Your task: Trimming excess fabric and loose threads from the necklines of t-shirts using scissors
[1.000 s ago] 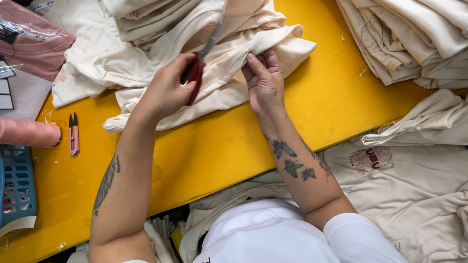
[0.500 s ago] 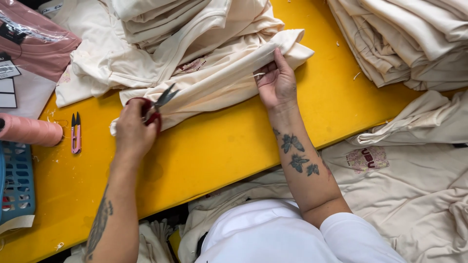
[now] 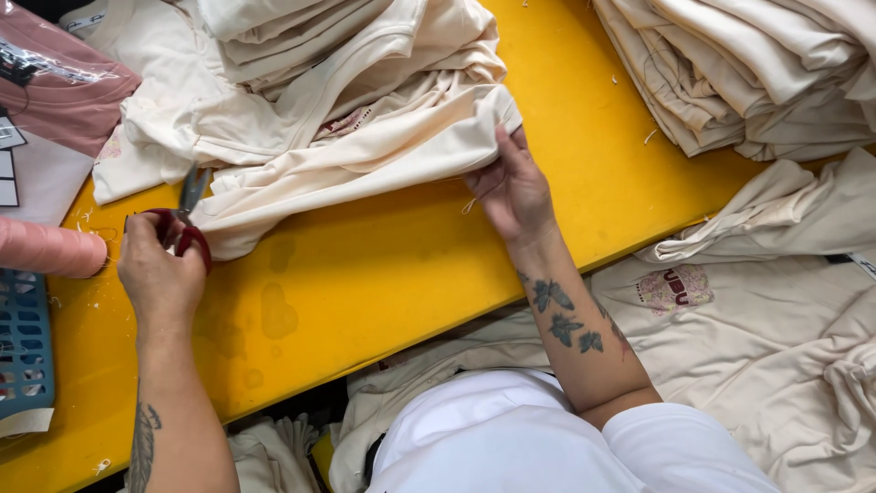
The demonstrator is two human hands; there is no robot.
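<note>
My left hand [image 3: 160, 272] grips red-handled scissors [image 3: 185, 219], their blades pointing up toward the left end of a cream garment [image 3: 365, 151]. That garment lies folded and bunched across the yellow table [image 3: 365, 274]. At its right end my right hand [image 3: 511, 187] pinches the fabric's edge. A short loose thread hangs just below those fingers. More cream garments are heaped behind it at the table's far side.
A stack of folded cream garments [image 3: 757, 73] fills the far right. More cream garments [image 3: 776, 319] hang off the near edge at right. At left are a pink thread cone [image 3: 46, 248], a blue plastic basket [image 3: 23, 342] and a bagged pink garment [image 3: 64, 91].
My left hand has carried the scissors from the garment's middle out to the left and down to the table. My right hand slid to the garment's right end and holds its edge.
</note>
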